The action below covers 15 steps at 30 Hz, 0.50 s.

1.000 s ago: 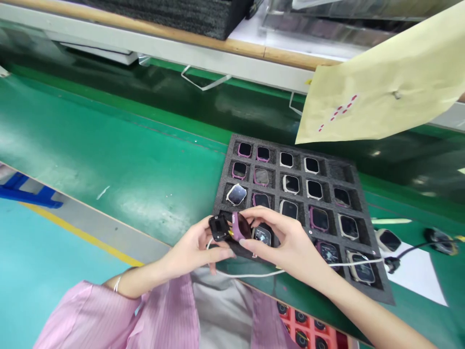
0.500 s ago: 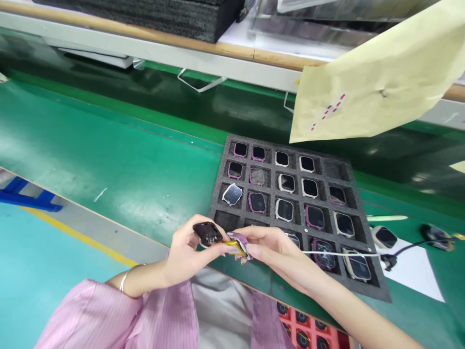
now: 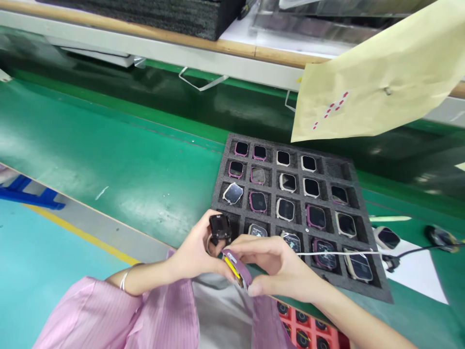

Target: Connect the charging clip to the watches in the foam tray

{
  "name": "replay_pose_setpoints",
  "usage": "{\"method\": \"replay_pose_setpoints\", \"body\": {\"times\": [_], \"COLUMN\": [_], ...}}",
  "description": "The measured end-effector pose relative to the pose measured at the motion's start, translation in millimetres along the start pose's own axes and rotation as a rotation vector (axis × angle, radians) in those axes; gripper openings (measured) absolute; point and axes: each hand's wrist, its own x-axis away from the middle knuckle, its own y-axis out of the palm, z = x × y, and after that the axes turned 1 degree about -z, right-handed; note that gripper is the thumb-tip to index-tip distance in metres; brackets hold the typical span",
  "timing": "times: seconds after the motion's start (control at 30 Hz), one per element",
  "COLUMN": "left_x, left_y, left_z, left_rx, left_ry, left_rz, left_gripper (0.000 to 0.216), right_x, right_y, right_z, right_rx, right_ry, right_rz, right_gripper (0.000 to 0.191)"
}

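My left hand [image 3: 198,252] is closed, with a dark, squarish watch module [image 3: 220,227] standing up by its bent fingers. Its thumb presses against the lower edge of an opened purple watch case [image 3: 242,269]. Inside the case a yellow part [image 3: 231,266] shows along the open side. Fingers above and thumb below, my right hand [image 3: 281,264] pinches the same case at its right end. Whether anything joins module and case is hidden by the fingers. Just beyond both hands lies a dark foam tray [image 3: 381,291] with several purple and cream smartwatches in its pockets.
A white cable [image 3: 337,253] crosses the tray. At right lie another watch [image 3: 387,237], white paper [image 3: 425,271] and a pale green stick [image 3: 390,219]. Yellow paper [image 3: 337,106] hangs from the shelf [image 3: 156,48]. A red tray [image 3: 311,329] of round parts sits below the table edge.
The purple case has tipped and moved slightly lower, its side now facing up. The dark module has turned more upright and moved up and right. Both hands still hold on.
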Motion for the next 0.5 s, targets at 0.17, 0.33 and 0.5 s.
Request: {"method": "replay_pose_setpoints", "body": {"times": [0.17, 0.33, 0.5], "left_x": [0.4, -2.2, 0.6], "left_y": [0.7, -1.9, -3.2], "left_z": [-1.4, -3.3, -3.7], "left_rx": [0.168, 0.174, 0.195], "left_ry": [-0.131, -0.221, -0.356], "left_rz": [-0.139, -0.155, -0.173], "left_gripper": [0.069, 0.070, 0.072], "right_x": [0.1, 4.6, 8.1], "right_y": [6.3, 8.9, 7.8], "right_z": [-2.2, 4.9, 4.0], "right_rx": [0.176, 0.409, 0.526], "right_ry": [-0.116, -0.289, -0.391], "right_rz": [0.015, 0.102, 0.054], "right_gripper": [0.050, 0.053, 0.055]}}
